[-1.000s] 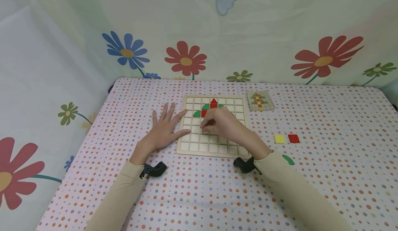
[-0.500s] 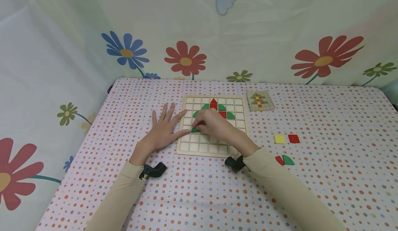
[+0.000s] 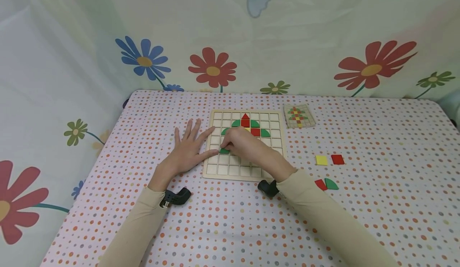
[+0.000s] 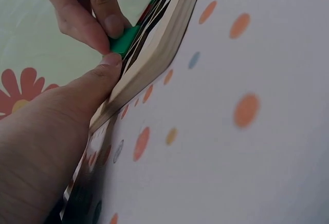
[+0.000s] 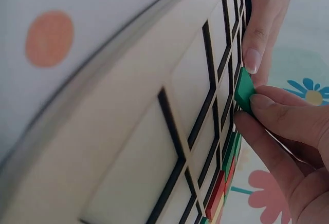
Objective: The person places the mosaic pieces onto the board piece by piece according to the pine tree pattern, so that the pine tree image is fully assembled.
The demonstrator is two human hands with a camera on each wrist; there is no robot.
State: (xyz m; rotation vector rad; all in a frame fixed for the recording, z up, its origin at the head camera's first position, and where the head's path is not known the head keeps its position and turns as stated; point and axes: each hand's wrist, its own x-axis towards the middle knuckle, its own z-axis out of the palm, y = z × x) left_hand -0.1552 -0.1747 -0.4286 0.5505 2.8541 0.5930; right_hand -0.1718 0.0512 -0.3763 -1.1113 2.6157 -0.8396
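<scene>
Along the left edge of the grid board (image 3: 234, 170), in the head view, the left hand (image 3: 187, 153) is laid with fingers apart — seemingly as a brace. From the left wrist, a green piece (image 4: 123, 41) near that edge is pinched by the right hand (image 4: 74, 18); from the right wrist, it is held between thumb and fingertip — probably for control.

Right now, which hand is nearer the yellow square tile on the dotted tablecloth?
Right. The right hand is over the wooden grid board, left of the yellow square tile; the left hand is farther left, at the board's edge.
</scene>
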